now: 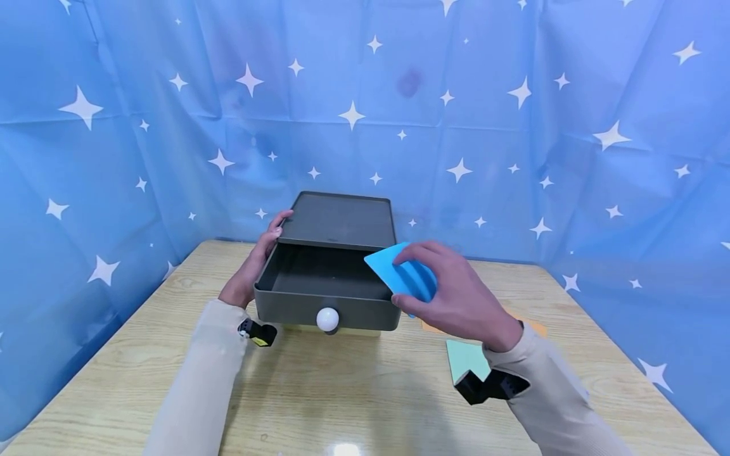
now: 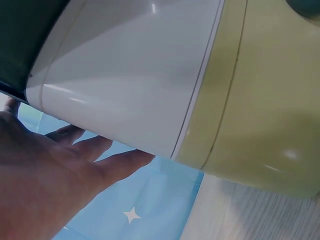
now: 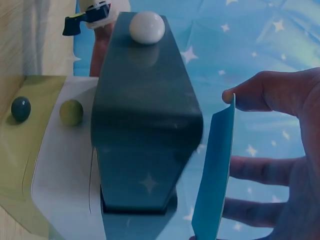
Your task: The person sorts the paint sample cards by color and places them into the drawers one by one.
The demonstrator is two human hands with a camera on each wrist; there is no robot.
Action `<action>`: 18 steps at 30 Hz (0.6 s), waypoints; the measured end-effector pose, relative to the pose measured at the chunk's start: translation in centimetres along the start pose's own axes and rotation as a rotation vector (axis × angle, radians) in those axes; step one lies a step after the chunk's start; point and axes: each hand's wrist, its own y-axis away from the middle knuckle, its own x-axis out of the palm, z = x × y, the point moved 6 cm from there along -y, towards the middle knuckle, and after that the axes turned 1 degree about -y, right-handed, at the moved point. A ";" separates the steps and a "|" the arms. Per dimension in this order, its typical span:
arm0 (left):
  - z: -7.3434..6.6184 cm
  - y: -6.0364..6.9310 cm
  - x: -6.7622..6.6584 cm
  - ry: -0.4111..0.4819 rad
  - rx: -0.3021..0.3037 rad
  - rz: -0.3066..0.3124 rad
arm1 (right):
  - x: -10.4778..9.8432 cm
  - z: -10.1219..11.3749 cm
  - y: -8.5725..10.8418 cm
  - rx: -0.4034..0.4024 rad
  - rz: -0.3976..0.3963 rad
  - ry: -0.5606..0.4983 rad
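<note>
A small drawer cabinet [image 1: 345,218] stands on the table, its dark grey top drawer [image 1: 291,308] pulled out by the white round knob [image 1: 327,319] side. No contents are visible inside that drawer. My left hand [image 1: 248,269] lies along the cabinet's left side, fingers extended against it. Between thumb and fingers, my right hand [image 1: 459,288] pinches a blue paper square [image 1: 393,269], held tilted at the drawer's right edge. In the right wrist view the blue paper [image 3: 215,170] appears edge-on and slightly bent, beside the drawer.
Below the grey drawer are a white drawer [image 2: 125,75] and a yellow-green drawer [image 2: 270,110], both pushed in. A light green paper [image 1: 463,358] and an orange paper [image 1: 535,327] lie on the table under my right arm. A blue starry curtain [image 1: 490,114] hangs behind.
</note>
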 end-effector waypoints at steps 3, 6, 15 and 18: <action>0.1 0.0 -0.1 -0.008 -0.003 0.002 | 0.3 0.5 -0.4 -0.021 -0.003 0.003; 0.2 -0.1 -0.2 -0.012 -0.009 0.002 | 0.4 0.7 -0.5 -0.029 -0.003 0.009; 0.3 -0.4 -0.3 -0.016 -0.009 0.007 | 0.2 2.3 -0.7 -0.274 0.205 -0.056; 0.2 -0.3 -0.3 -0.018 -0.009 0.007 | 0.2 2.9 -0.9 -0.375 0.301 -0.091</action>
